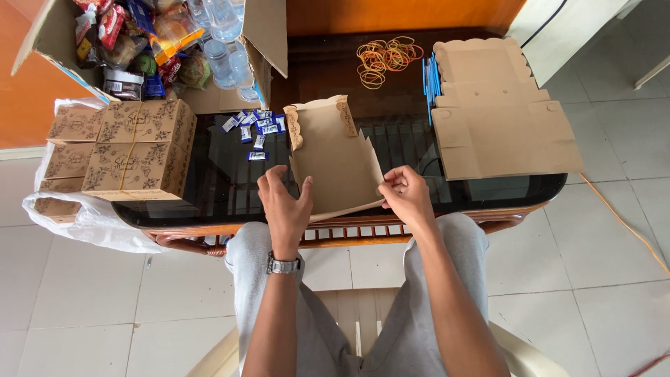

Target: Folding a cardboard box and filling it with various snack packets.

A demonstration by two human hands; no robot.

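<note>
Cardboard fills our view: we hold a half-folded kraft box blank (333, 157) over the near edge of the dark glass table (209, 188), its scalloped flaps pointing away from us. Our left hand (285, 202), with a wristwatch (283, 264) on it, presses fingers flat and close together against the blank's left side. Our right hand (407, 195) pinches the blank's lower right edge between thumb and curled fingers. Small blue-and-white sweets (255, 126) lie just beyond the blank. Finished printed boxes (139, 150), tied in a stack, sit at the left. Flat blanks (495, 112) lie at the right, with rubber bands (386, 57) beyond them and a carton of snacks and water bottles (160, 42) at far left
</note>
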